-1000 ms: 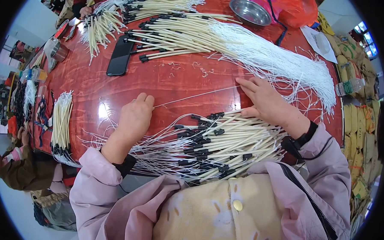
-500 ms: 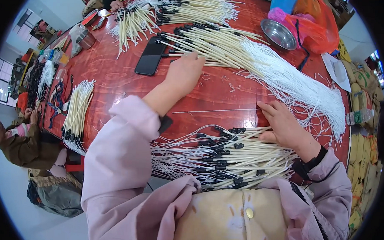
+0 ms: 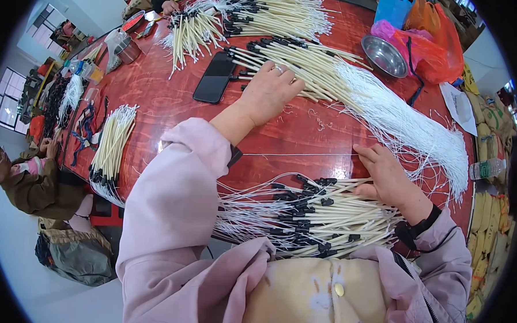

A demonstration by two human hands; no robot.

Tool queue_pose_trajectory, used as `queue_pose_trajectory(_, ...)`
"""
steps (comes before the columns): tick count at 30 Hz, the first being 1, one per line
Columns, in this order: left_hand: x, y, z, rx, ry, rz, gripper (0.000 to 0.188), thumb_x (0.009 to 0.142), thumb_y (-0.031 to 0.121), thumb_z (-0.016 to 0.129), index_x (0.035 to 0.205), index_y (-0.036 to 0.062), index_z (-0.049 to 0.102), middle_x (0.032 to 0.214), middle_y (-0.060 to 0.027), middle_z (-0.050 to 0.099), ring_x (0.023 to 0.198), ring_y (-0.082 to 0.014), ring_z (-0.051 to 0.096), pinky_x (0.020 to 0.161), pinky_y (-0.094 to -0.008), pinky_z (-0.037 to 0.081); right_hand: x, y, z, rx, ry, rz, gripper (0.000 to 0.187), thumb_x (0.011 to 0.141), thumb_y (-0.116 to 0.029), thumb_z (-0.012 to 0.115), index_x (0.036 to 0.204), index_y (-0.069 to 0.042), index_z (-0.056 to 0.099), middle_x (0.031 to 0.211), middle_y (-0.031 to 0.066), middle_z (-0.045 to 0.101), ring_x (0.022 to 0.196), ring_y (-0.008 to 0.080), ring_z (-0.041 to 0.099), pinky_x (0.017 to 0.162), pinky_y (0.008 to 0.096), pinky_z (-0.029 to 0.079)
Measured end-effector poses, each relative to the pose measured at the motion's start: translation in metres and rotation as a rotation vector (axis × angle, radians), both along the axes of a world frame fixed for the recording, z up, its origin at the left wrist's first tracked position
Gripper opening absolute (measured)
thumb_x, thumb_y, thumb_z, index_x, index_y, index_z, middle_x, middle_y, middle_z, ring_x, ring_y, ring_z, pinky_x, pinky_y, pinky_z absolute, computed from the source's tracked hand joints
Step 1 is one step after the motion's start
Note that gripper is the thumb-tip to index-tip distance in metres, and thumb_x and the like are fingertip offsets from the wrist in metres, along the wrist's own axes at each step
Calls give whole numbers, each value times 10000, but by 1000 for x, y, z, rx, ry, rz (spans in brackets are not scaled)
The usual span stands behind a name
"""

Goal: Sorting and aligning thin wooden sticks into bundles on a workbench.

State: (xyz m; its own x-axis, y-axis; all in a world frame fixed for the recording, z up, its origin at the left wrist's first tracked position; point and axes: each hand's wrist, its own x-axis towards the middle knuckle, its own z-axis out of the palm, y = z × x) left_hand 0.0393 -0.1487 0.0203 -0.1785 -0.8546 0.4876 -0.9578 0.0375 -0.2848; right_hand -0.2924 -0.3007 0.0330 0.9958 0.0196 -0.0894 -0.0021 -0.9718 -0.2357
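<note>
My left hand (image 3: pixel 271 91), a ring on one finger, is at the near edge of the far bundle of cream sticks (image 3: pixel 309 62) with black ends and long white cords (image 3: pixel 416 125). Its fingers curl downward and their tips are hidden, so what they hold, if anything, does not show. Just beyond the near bundle of sticks (image 3: pixel 348 214), my right hand (image 3: pixel 393 179) hovers or rests with thumb and fingers apart. A single white cord (image 3: pixel 299 154) stretches across the red table (image 3: pixel 173 123), one end by its fingertips. The near bundle's black ends and cords point left.
Left of my left hand lies a black phone (image 3: pixel 214 79). A metal bowl (image 3: pixel 384 55) and red plastic bags (image 3: pixel 436 51) stand at the far right. Another stick bundle (image 3: pixel 115 143) is at the left, where a co-worker (image 3: pixel 38 181) sits. Another person's hands (image 3: pixel 170 7) are at the far edge.
My left hand has shifted right and slightly farther over the edge of the far bundle. My right hand stays near the single cord. The whole view has shifted slightly.
</note>
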Motion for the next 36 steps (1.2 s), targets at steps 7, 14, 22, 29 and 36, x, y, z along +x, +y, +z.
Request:
queue_pose_trajectory(7,-24,96,1,-34,763,111,131,888,95,669,1002,57,720,903,-142,641,872,-338,655,734,-431,520,-2,-3,-2,13,-27,-4,1060,810,-783,537,1262,175,578,1431,247,515,1160,397,513,1053,453,405)
queue_pose_trajectory(14,-32,173,-7,139,1028,413,132,875,46,706,999,5,726,857,-164,677,790,-357,655,709,-393,516,-1,-1,1,1,-7,2,1067,803,-776,549,1284,176,556,1428,247,511,1190,402,510,1064,449,403)
queue_pose_trajectory(22,-43,173,-11,160,892,328,115,877,43,698,979,10,737,890,-172,673,822,-377,663,731,-425,531,-1,2,0,-4,1,-14,1072,786,-760,580,1310,173,531,1431,241,503,1180,396,511,1062,444,403)
queue_pose_trajectory(29,-45,169,-12,146,897,290,125,866,21,705,984,-8,735,858,-176,672,796,-358,660,700,-397,516,0,8,3,-10,-3,-47,1041,776,-722,632,1311,165,528,1425,229,503,1145,386,512,1046,444,409)
queue_pose_trajectory(36,-47,166,-14,149,888,308,133,866,25,707,991,-9,738,865,-173,675,803,-356,666,707,-391,521,1,10,2,-35,-15,-41,1012,761,-695,669,1295,156,542,1427,228,498,1151,386,505,1058,446,397)
